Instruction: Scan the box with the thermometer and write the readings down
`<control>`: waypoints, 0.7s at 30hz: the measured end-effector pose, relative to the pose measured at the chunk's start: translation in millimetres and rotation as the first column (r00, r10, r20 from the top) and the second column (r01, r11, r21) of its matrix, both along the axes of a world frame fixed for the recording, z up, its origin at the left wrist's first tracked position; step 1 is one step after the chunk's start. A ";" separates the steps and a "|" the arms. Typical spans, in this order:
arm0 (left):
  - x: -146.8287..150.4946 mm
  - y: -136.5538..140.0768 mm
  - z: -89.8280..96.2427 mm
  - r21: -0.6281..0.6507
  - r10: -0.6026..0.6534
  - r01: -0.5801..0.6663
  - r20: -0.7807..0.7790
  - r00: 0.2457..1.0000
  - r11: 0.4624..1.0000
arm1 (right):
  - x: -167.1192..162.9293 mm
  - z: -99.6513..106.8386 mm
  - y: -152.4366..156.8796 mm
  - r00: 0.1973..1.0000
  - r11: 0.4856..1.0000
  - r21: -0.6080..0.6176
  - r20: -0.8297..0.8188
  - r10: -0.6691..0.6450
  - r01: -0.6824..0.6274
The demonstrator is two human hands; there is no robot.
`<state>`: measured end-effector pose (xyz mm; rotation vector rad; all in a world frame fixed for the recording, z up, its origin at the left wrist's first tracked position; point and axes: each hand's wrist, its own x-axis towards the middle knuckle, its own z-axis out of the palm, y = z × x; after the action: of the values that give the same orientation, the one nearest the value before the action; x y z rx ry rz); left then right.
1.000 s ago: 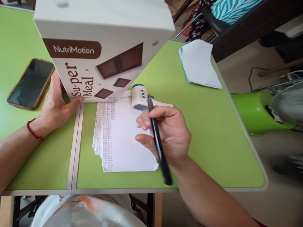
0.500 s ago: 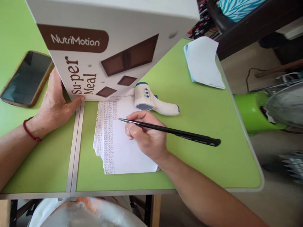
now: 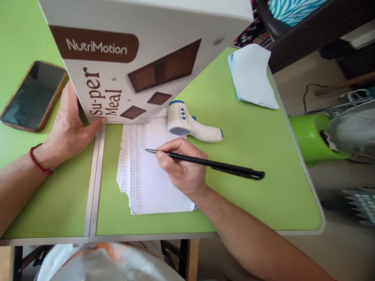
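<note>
My right hand (image 3: 184,166) pinches a black pen (image 3: 216,162), its tip at the columns of small handwriting on a white paper sheet (image 3: 166,183). More written sheets stick out beneath that sheet's left edge. My left hand (image 3: 68,125) grips the lower left edge of a tall white box (image 3: 164,35) marked NutriMotion, thumb on the front face, other fingers partly hidden behind the edge. The box stands over the top of the sheets. A white and blue infrared thermometer (image 3: 190,125) lies just beyond my right hand, partly on the paper.
A smartphone (image 3: 33,95) in a brown case lies left of the box. Folded white papers (image 3: 252,76) rest near the right edge of the green table (image 3: 263,207). A metal seam (image 3: 95,187) crosses the tabletop. Beyond it stands a green bin (image 3: 313,136).
The pen tip has shifted slightly left and down on the sheet, and the pen's rear end has swung left. My left hand stays on the box.
</note>
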<state>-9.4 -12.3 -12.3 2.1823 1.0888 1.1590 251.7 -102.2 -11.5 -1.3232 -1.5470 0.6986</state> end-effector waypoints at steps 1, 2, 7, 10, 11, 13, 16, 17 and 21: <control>0.6 -0.4 0.7 -0.003 0.002 -0.002 -0.002 1.000 1.000 | 0.2 0.2 -0.2 1.000 1.000 0.022 0.028 0.003 -0.004; 1.4 -0.9 1.4 -0.013 0.007 -0.007 0.005 1.000 1.000 | 0.5 0.1 -0.4 0.999 0.999 0.039 0.050 0.012 -0.014; 4.1 -2.8 3.3 -0.073 0.043 -0.039 0.054 0.998 0.997 | 2.4 -2.8 -0.2 0.994 0.993 0.083 0.076 0.082 -0.088; 2.4 -2.6 1.8 -0.037 0.031 -0.031 0.017 0.999 0.999 | 2.6 -4.1 0.4 0.992 0.989 0.101 0.074 0.103 -0.111; 1.4 -2.1 1.0 -0.016 0.017 -0.017 0.001 1.000 1.000 | 2.6 -4.2 0.5 0.991 0.988 0.100 0.079 0.106 -0.114; -0.3 -1.0 -0.6 0.017 -0.008 0.008 -0.014 1.000 1.000 | 2.6 -4.4 0.5 0.990 0.988 0.093 0.092 0.111 -0.120; -0.8 0.3 -2.3 0.016 -0.009 0.009 0.021 1.000 1.000 | 3.1 -4.7 0.1 0.986 0.987 0.086 0.105 0.127 -0.136; -0.5 0.4 -2.6 0.010 -0.004 0.003 0.036 0.999 1.000 | 3.4 -4.9 -0.2 0.985 0.986 0.084 0.110 0.132 -0.141; -0.3 0.1 -3.0 0.014 0.000 0.000 0.039 0.999 1.000 | 4.1 -5.7 -0.9 0.982 0.987 0.065 0.125 0.141 -0.150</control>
<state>-9.7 -12.2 -15.2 2.1611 1.0675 1.2076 255.8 -103.1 -17.2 -1.2246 -1.7637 0.6551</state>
